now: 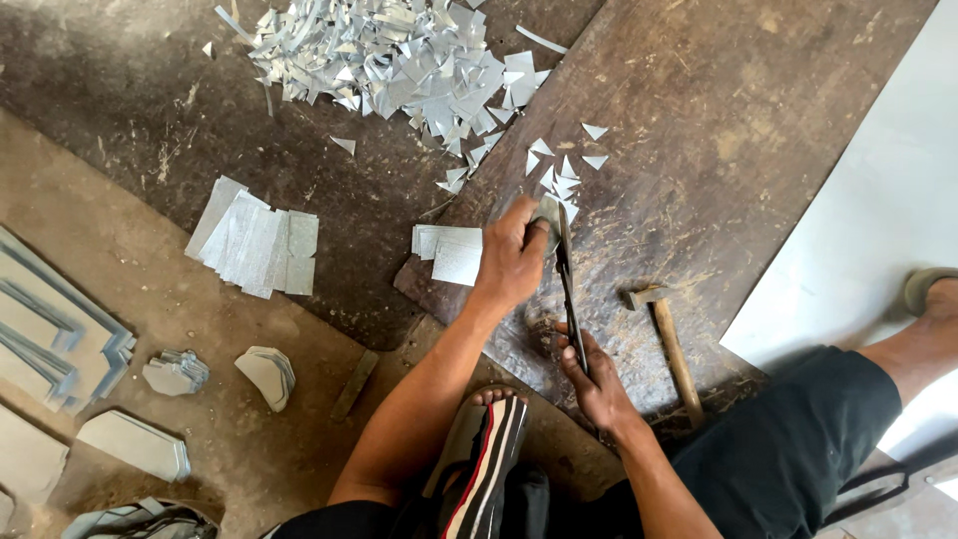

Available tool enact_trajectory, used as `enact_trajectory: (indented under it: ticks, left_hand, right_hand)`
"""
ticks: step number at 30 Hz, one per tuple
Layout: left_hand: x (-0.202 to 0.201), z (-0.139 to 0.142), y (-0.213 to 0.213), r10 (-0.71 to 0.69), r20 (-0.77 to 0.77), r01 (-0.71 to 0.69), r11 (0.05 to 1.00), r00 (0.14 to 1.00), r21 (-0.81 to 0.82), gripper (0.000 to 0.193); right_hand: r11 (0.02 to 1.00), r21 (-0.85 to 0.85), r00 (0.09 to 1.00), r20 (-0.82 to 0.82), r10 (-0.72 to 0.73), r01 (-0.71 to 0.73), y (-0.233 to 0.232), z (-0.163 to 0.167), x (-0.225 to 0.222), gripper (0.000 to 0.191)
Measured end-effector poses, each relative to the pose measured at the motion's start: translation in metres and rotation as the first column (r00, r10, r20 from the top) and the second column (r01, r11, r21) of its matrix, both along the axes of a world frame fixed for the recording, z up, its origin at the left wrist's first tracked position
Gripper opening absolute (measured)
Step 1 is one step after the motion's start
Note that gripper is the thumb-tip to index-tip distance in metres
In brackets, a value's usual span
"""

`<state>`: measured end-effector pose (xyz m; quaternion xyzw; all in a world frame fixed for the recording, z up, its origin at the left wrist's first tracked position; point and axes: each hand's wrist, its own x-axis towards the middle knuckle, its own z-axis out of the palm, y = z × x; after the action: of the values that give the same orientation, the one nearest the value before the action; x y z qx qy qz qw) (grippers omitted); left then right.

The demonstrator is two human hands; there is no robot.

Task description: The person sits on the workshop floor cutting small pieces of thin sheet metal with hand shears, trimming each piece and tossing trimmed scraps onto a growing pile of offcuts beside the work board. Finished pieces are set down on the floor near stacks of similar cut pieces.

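My left hand grips a small piece of sheet metal over a dark wooden board. My right hand is closed on the handles of metal shears, whose blades reach up to the piece. Small triangular offcuts lie just beyond the piece. A short stack of rectangular metal blanks rests left of my left hand.
A wooden-handled hammer lies right of the shears. A big heap of metal scraps sits at the top. More blanks and stacks of cut shaped pieces lie on the left. My foot in a striped sandal is below.
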<state>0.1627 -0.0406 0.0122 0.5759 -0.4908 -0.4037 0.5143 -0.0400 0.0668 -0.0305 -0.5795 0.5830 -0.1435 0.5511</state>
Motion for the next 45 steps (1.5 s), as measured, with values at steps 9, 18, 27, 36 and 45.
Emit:
enact_trajectory:
  ticks: [9,18,27,36,45]
  left_hand:
    - [-0.008,-0.011,0.001,-0.016,-0.161,0.011,0.999,0.987,-0.035,0.004]
    - [-0.002,-0.007,0.002,-0.039,-0.305,0.073,0.992,0.952,0.1,0.011]
    - [-0.006,-0.026,0.026,0.033,-0.42,0.053,0.98,0.907,0.191,0.006]
    - [-0.005,-0.015,0.023,0.027,-0.39,0.057,0.978,0.92,0.2,0.009]
    - [0.003,-0.023,0.038,0.087,-0.45,0.059,0.952,0.889,0.3,0.009]
  right_hand:
    - [0.998,-0.056,0.993,-0.113,-0.019,0.013,-0.005,-0.009,0.0,0.039]
    - [0.972,-0.232,0.99,-0.139,0.006,-0.039,-0.01,-0.042,0.003,0.046]
    - [1.0,0.008,0.988,-0.151,-0.016,0.018,-0.002,-0.019,0.003,0.034]
    - [0.983,-0.145,0.992,-0.073,0.1,-0.11,-0.012,-0.032,-0.002,0.04]
    - [0.982,0.126,0.945,-0.279,0.17,-0.14,-0.013,-0.012,0.006,0.048]
